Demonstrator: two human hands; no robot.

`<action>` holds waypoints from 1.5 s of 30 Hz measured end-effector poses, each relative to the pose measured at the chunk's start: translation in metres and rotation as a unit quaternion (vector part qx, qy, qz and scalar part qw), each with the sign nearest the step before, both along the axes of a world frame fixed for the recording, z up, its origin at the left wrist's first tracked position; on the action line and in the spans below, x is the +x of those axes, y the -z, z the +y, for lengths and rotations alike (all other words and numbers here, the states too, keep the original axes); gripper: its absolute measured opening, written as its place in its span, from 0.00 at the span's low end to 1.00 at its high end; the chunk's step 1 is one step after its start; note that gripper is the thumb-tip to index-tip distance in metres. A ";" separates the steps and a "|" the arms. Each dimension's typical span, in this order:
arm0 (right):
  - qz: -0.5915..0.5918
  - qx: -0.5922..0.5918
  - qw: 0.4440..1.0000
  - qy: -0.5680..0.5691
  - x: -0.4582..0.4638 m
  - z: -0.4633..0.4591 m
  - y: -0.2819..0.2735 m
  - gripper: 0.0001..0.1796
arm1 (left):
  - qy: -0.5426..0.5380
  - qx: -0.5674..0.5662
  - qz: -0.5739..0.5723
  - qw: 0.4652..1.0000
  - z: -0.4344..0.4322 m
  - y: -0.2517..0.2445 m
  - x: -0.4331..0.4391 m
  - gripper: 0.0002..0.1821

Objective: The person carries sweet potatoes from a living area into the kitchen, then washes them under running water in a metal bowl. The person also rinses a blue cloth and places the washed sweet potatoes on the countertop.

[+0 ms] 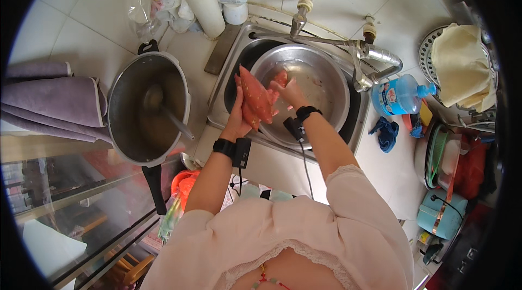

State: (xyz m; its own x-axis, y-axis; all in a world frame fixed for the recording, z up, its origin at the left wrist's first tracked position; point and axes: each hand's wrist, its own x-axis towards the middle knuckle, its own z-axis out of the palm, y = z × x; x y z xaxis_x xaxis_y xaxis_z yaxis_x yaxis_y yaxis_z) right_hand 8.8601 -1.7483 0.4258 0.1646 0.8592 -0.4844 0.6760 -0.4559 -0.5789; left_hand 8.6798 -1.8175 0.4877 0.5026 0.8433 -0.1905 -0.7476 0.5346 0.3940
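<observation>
Above the left rim of a steel basin, red-skinned sweet potatoes lie in my left hand. At least two are there, pressed side by side, with the long one pointing up and away. Between the fingers of my right hand is a smaller sweet potato piece, just over the basin. The fingers of that hand are partly hidden behind the long sweet potato. A little water and small dark bits show in the basin, which sits inside a stainless steel sink.
On the left stands a deep pot with a ladle in murky liquid. A swivel faucet reaches over the sink's right back corner. Right of the sink are a blue plastic bottle and a dark blue cloth. Cables hang from both wrist straps.
</observation>
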 end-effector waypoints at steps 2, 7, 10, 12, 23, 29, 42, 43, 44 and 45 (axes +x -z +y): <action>-0.070 0.042 0.996 -0.032 -0.014 0.001 0.016 0.58 | 0.012 -0.002 -0.024 1.000 -0.001 0.004 -0.005 0.42; 0.062 0.066 0.986 -0.140 0.026 0.007 0.035 0.52 | -0.011 -0.022 0.013 1.000 -0.003 0.010 -0.004 0.43; 0.166 0.040 0.982 -0.085 0.060 -0.002 0.008 0.37 | -0.010 -0.017 0.012 1.000 -0.004 0.008 0.001 0.43; 0.377 -0.021 0.925 0.029 0.070 -0.021 -0.024 0.35 | -0.004 -0.011 0.011 1.000 -0.004 0.005 0.005 0.43; 0.492 0.018 0.870 0.039 0.076 -0.061 -0.107 0.29 | 0.033 -0.004 0.021 0.999 -0.009 -0.010 0.020 0.41; -0.038 0.102 0.994 -0.032 0.077 -0.104 -0.086 0.37 | 0.045 -0.012 0.029 0.998 -0.013 -0.021 0.028 0.41; -0.279 0.111 0.939 0.170 0.230 -0.259 -0.098 0.41 | 0.069 -0.005 0.025 0.997 -0.015 -0.028 0.040 0.42; -0.298 0.088 0.935 0.171 0.238 -0.266 -0.093 0.41 | 0.070 -0.002 0.026 0.997 -0.016 -0.029 0.040 0.42; -0.322 0.063 0.928 0.178 0.244 -0.271 -0.088 0.41 | 0.071 0.000 0.030 0.997 -0.017 -0.030 0.039 0.42; -0.312 0.085 0.929 0.179 0.249 -0.276 -0.082 0.41 | 0.071 0.003 0.034 0.997 -0.017 -0.032 0.039 0.42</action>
